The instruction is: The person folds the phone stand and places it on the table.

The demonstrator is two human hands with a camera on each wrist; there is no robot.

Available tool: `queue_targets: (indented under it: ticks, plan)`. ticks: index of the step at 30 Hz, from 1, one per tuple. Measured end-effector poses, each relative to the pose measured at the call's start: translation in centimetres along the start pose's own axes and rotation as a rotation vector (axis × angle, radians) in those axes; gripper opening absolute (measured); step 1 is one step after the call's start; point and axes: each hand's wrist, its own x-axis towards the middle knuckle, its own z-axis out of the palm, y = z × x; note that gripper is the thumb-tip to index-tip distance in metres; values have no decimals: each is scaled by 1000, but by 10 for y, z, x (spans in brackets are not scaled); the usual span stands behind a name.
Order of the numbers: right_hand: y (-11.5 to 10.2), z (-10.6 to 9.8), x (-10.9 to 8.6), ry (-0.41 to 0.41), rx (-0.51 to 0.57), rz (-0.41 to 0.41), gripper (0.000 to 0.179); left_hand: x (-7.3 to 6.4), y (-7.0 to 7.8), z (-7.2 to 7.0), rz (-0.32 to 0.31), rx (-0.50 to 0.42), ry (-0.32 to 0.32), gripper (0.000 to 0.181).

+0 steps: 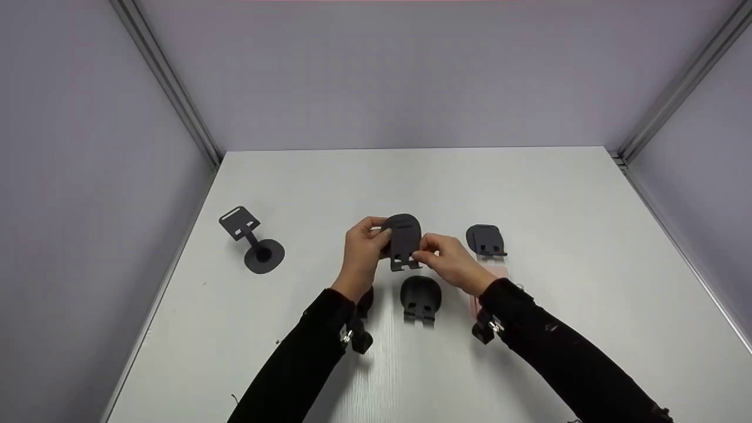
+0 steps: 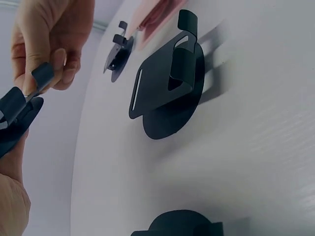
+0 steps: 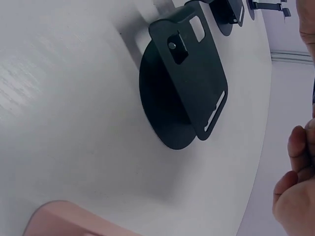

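Both hands are on a dark phone stand (image 1: 404, 235), raised over the middle of the table with its back plate facing up. My left hand (image 1: 361, 252) grips its left side, thumb on the front. My right hand (image 1: 449, 261) pinches the lower right edge near the bent hooks. In the left wrist view the hooked end of the held phone stand (image 2: 17, 118) shows below the right fingers. Just beneath the hands, a second dark phone stand (image 1: 420, 294) sits folded on the table. Another dark stand (image 1: 365, 301) is mostly hidden by the left wrist.
Right of the hands lies a third folded dark stand (image 1: 486, 238). A pink object (image 1: 498, 271) is partly covered by the right forearm. On the left, an unfolded stand (image 1: 264, 256) stands on its round base. Walls enclose the white table (image 1: 329, 176) at back and sides.
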Motion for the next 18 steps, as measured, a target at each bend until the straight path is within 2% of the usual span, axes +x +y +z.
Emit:
queue_targets:
  ticks: [3,7,12,18]
  plan:
    - [2,2,-1,10,-19,-15,17,0,0,0,-17,4,0,19]
    - [5,5,-2,-10,9,4,17,1,-1,-1,-54,10,10,18]
    - [7,7,-2,-61,140,80,15,3,-1,-4,-132,-9,15,24]
    - [10,6,1,-82,264,172,14,3,-2,-10,-199,11,-15,42]
